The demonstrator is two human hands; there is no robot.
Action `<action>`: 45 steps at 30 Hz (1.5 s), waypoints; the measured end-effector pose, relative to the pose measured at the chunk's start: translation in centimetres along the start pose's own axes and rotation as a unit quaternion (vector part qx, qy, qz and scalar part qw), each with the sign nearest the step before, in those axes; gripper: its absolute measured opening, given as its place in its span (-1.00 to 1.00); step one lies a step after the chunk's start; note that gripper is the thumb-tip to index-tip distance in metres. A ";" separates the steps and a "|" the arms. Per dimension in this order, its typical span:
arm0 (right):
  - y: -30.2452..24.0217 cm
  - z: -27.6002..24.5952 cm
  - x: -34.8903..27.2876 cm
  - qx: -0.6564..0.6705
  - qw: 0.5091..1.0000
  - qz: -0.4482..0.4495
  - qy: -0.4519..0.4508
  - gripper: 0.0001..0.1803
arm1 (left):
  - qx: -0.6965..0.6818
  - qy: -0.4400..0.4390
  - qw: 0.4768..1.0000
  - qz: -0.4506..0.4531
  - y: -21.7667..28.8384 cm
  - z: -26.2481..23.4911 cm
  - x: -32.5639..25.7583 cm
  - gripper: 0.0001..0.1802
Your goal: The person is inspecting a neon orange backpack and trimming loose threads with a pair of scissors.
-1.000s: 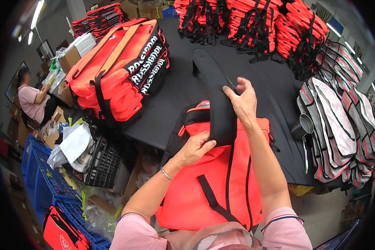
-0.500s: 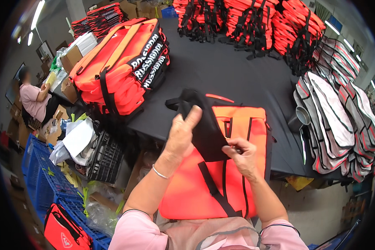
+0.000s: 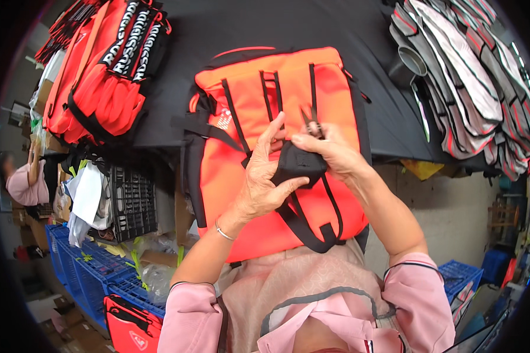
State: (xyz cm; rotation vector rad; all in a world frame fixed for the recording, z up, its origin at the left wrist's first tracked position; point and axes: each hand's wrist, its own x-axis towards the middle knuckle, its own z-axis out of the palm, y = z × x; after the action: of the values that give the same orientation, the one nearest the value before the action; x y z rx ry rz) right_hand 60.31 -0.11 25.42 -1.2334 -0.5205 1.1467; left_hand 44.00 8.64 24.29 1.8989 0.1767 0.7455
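An orange-red bag (image 3: 330, 76) with black trim and black webbing straps (image 3: 318, 238) lies before me, from the table's edge onto my lap. Over its middle, my left hand (image 3: 262, 176) holds a folded black fabric piece (image 3: 302, 163) between thumb and fingers. My right hand (image 3: 338, 154) is closed around small thread snips (image 3: 313, 125), blades pointing away from me. Its fingertips also touch the upper edge of the black piece. Part of the snips is hidden inside the right hand.
Red bags (image 3: 100, 100) are stacked at the left of the black-covered table (image 3: 229, 23). Grey-and-white bag pieces (image 3: 453, 88) and a grey cup (image 3: 412, 62) sit at the right. Blue crates (image 3: 88, 265) and a black crate (image 3: 133, 203) stand left; a person (image 3: 26, 182) sits beyond.
My view has tilted down. The long black fabric piece is now folded small between my hands, and the bag beneath shows more fully. My left thumb has swung down toward me.
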 end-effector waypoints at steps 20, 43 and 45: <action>0.1 -1.6 -7.7 -0.316 0.937 -0.098 0.115 -0.76 | 0.087 0.050 0.995 -0.013 -2.3 2.0 -2.5 -0.72; 0.8 -2.8 -6.3 -0.317 0.945 -0.079 0.018 -0.83 | 0.045 -0.016 0.998 -0.029 -2.6 1.4 -2.4 -0.74; 0.7 -2.9 -6.1 -0.249 0.965 -0.066 0.037 -0.86 | 0.028 -0.004 0.998 -0.062 -2.6 1.3 -2.4 -0.75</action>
State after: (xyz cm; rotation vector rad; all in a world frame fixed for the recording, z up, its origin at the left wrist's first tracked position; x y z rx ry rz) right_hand 60.07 -6.86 25.43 -1.6385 -0.8548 0.8768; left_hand 43.35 7.70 20.72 1.9245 0.3088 0.6549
